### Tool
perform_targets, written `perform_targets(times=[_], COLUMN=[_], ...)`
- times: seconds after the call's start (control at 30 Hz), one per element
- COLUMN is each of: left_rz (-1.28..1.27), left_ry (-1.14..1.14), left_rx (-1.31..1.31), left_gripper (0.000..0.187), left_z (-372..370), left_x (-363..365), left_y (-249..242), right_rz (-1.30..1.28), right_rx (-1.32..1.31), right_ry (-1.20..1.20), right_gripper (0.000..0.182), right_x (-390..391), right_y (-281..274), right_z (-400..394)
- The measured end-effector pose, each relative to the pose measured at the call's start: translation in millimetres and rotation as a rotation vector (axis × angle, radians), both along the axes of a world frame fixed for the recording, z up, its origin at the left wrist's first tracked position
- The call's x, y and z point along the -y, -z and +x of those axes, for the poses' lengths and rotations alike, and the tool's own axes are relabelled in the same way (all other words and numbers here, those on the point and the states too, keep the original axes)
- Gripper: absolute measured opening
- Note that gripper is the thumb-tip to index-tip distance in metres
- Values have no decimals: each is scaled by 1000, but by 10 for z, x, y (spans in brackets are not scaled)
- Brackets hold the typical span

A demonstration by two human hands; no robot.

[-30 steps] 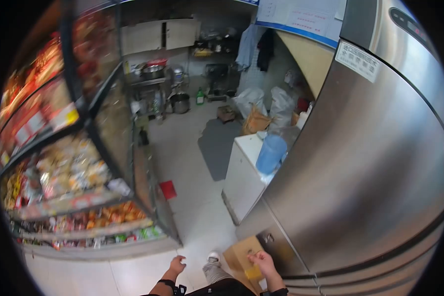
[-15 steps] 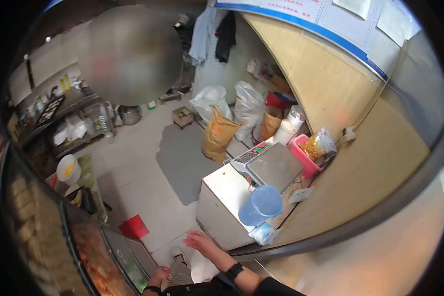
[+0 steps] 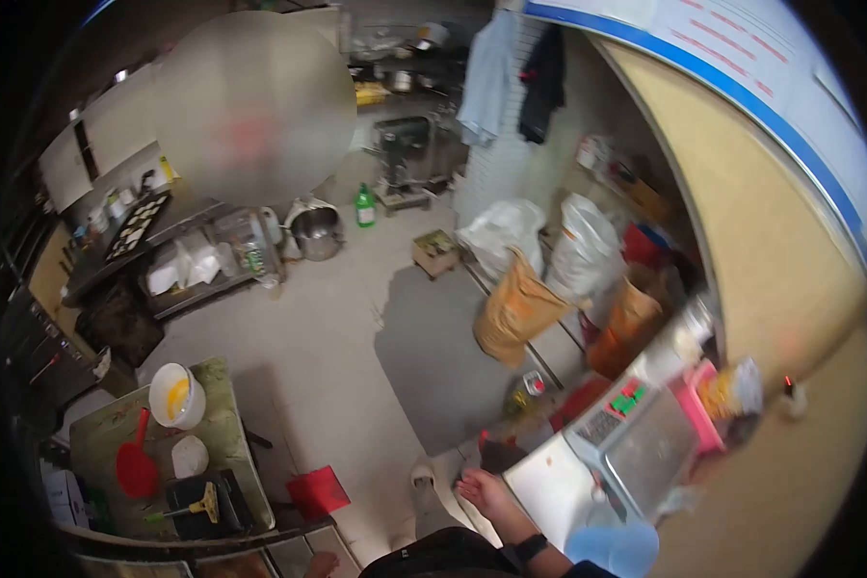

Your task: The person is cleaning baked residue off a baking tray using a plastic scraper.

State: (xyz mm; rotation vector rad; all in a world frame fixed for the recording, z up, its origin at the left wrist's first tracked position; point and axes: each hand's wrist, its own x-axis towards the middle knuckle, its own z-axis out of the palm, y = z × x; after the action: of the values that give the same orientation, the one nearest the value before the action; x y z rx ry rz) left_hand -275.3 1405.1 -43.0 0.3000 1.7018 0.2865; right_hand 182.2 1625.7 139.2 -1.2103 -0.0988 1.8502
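My right hand (image 3: 486, 493) is beside the near left edge of a white-topped counter (image 3: 546, 481), its fingers loosely bent and nothing visible in them. A dark band circles that wrist. Only part of my left hand (image 3: 324, 564) shows at the bottom edge, low over the frames there; its fingers are hard to make out. On the counter stand a scale (image 3: 645, 448) with a metal plate and, nearer me, a blue translucent container (image 3: 615, 549). A pink basket (image 3: 699, 408) with a yellow-filled bag sits behind the scale.
Brown sack (image 3: 518, 313) and white sacks (image 3: 588, 249) stand ahead right. At left, a low table (image 3: 229, 424) bears a white bucket (image 3: 176, 397), a red dipper (image 3: 137, 472) and a scraper. A red dustpan (image 3: 319, 492) lies nearby. A metal pot (image 3: 316, 232) and blurred shape are farther back.
The view has swung left and forward, bringing the low table into fuller view. The counter now appears farther right. My right hand's fingers look more bent, and less of my left hand shows.
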Motion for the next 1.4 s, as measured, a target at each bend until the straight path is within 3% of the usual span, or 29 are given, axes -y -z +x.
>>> perform_targets(times=[0.03,0.1,0.23,0.33,0.37,0.43,0.47,0.53,0.57,0.6,0.67,0.77,0.87,0.93,1.0,1.03,1.07,1.13,1.2,1.27,1.33,1.4], left_rz=[-153,-171,-227,-42,100,249,265,198,221,228,304,-37,348,258,466,518,554,606,585,515,320,182], left_ry=[-106,-178,-314,-324,-22,68,-128,-103,-107,-73,-2,-419,644,621,846,436,25,-80,-140,-159,-665,-708], left_rx=[46,21,-14,-200,-236,-149,-32,-26,98,41,112,100,-358,-421,-404,-298,-205,-233,-252,-280,-143,-315], left_gripper=[34,36,38,36,36,32,30,32,33,34,33,27,24,29,32,29,28,28,30,34,34,32], left_z=[-179,-353,-753,-660,-665,-576,-522,-578,-733,-877,-1375,-1810,-2526,-2940,-3243,-3296,-3441,-3663,-3968,-4487,-4901,-5346], left_x=[-95,-336,-724,-1228,-1402,-1795,-2104,-2562,-2767,-3039,-3244,-3886,-4993,-5812,-6600,-6822,-7039,-7488,-7714,-7634,-7398,-7109], left_y=[-30,-101,-210,-253,-172,-123,-140,-35,60,-85,213,256,500,148,149,53,-149,-446,-509,-114,-162,-348], right_rz=[-12,-27,59,111,140,202,192,200,195,196,193,182,191,221,217,210,255,352,248,191,168,271], right_rx=[-22,-42,12,51,7,-79,-74,-76,-54,-22,29,125,239,291,417,470,514,616,468,366,319,246], right_ry=[24,49,7,-129,-167,-261,-335,-465,-532,-594,-660,-630,-562,-563,-668,-723,-774,-881,-768,-748,-818,-942], right_gripper=[12,13,13,10,10,9,9,9,10,11,13,14,16,17,43,57,54,49,27,14,8,9], right_x=[-214,-750,-1912,-2728,-2929,-3396,-3535,-3845,-4060,-4318,-4739,-5399,-6156,-6595,-7027,-7209,-7399,-7857,-8277,-8759,-9193,-9510], right_y=[83,222,-223,-471,-374,-323,-377,-492,-337,-345,-4,101,-350,-585,-507,-354,-305,-291,-167,-98,-270,-368], right_z=[67,156,-159,-629,-782,-1151,-1349,-1864,-2116,-2314,-2644,-3022,-3490,-3852,-4038,-4146,-4345,-4687,-5272,-6070,-6860,-7869])
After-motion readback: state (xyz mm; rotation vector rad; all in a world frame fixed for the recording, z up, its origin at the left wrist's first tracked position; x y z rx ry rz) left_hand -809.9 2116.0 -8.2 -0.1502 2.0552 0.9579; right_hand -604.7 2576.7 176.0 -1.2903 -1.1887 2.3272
